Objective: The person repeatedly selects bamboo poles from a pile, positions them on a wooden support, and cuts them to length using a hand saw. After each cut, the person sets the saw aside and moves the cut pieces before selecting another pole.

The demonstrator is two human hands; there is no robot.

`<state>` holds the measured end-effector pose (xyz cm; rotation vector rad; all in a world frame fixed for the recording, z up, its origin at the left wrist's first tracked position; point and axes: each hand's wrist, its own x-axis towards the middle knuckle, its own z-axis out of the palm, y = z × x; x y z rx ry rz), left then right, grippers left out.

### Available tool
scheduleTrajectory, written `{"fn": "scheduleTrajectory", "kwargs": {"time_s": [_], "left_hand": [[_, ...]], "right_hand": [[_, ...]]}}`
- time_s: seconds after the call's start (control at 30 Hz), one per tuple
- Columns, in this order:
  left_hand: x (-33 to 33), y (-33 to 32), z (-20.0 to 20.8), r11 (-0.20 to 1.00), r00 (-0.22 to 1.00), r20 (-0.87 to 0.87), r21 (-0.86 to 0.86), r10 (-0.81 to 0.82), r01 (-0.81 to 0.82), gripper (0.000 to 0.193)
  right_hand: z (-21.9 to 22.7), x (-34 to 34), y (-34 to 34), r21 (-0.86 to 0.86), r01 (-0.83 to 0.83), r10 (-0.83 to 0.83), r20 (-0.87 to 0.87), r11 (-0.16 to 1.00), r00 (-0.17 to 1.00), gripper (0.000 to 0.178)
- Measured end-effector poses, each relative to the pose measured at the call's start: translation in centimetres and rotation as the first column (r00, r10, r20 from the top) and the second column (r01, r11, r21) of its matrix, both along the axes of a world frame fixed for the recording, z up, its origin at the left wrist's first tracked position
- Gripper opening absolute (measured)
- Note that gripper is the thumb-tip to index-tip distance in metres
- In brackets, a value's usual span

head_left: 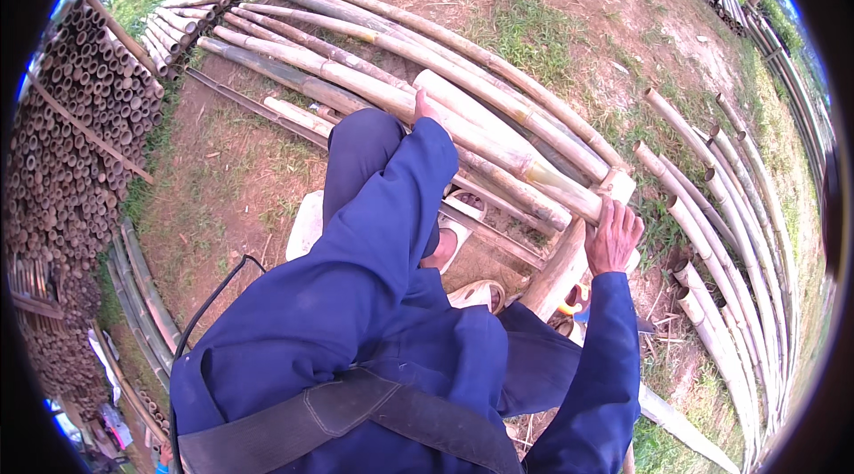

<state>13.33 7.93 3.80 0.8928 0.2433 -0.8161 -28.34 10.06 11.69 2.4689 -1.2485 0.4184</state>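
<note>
While under hands (614,238), pole (525,161) beside poles (374,36)

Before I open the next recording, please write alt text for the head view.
A person's left hand is near the upper end of a thick pale bamboo pole, the right hand by its lower end. Bamboo poles lie on grassy dirt at right; cut bamboo is stacked at left.

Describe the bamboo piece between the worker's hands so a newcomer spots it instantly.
Start with the long bamboo poles lying on the ground beyond the person's knees. Toward their right end, a pale bamboo piece slants from the left hand down to the right hand. It looks shorter and thicker than the poles alongside.
</note>
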Motion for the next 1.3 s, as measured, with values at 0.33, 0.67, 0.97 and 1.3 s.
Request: {"fn": "scheduleTrajectory", "kwargs": {"time_s": [0.33, 0.67, 0.97, 1.3], "left_hand": [[-3.4, 3.8, -2.3, 0.784, 0.81, 0.299, 0.552, -0.505, 0.285, 0.051], [-5.2, -1.0, 0.2, 0.956, 0.967, 0.161, 0.25, -0.196, 0.152, 0.062], [-2.7, -7.4, 5.6, 0.718, 0.615, 0.53, 0.691, -0.583, 0.086, 0.096], [0.6, 4.4, 20.2, 0.829, 0.076, 0.92, 0.308, -0.384, 0.467, 0.066]], "right_hand": [[-4.5, -4.5, 6.1, -0.028, 0.212, -0.209, 0.096, 0.977, 0.973, 0.079], [-1.4, -4.7, 6.7, -0.042, 0.273, -0.268, 0.099, 0.961, 0.958, 0.073], [-0.2, -4.0, -5.2, 0.034, 0.305, -0.301, -0.089, 0.952, 0.949, 0.062], [0.1, -2.8, -17.4, 0.21, 0.438, -0.472, 0.149, 0.874, 0.869, 0.066]]}}
